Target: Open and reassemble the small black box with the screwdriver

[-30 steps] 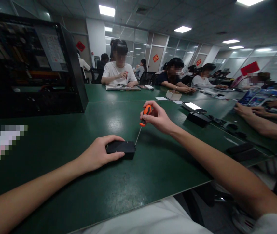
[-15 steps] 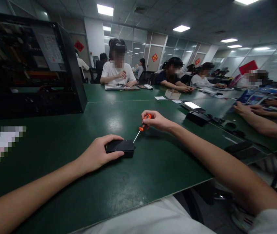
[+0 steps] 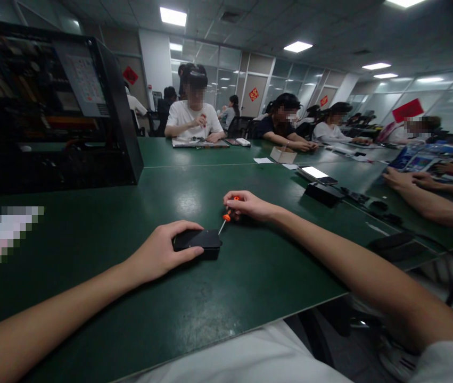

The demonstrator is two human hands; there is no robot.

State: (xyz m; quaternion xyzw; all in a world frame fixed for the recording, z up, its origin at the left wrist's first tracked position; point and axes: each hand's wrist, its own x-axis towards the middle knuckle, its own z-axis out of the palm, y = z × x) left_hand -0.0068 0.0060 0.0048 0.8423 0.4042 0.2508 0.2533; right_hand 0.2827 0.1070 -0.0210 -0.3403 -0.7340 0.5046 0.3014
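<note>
My left hand (image 3: 170, 247) grips a small black box (image 3: 204, 240) on the green table, thumb along the near side and fingers over the far side. An orange-and-black screwdriver (image 3: 227, 217) is pinched by its handle in my right hand (image 3: 246, 205), just beyond the box's right end. Its thin metal shaft slants down and left, and the tip is at the far right corner of the box. Whether the tip touches the box or sits behind it I cannot tell.
A black open-sided computer case (image 3: 118, 117) stands at the left. To the right lie a lit phone (image 3: 314, 173), a black block (image 3: 324, 194) and dark cables (image 3: 364, 199). A small open carton (image 3: 283, 155) stands farther back. Co-workers sit across and at the right; the table's front edge (image 3: 266, 324) runs before me.
My right hand has moved slightly left and down with the screwdriver, bringing its handle lower and closer to the box. My left hand and the box stay in place.
</note>
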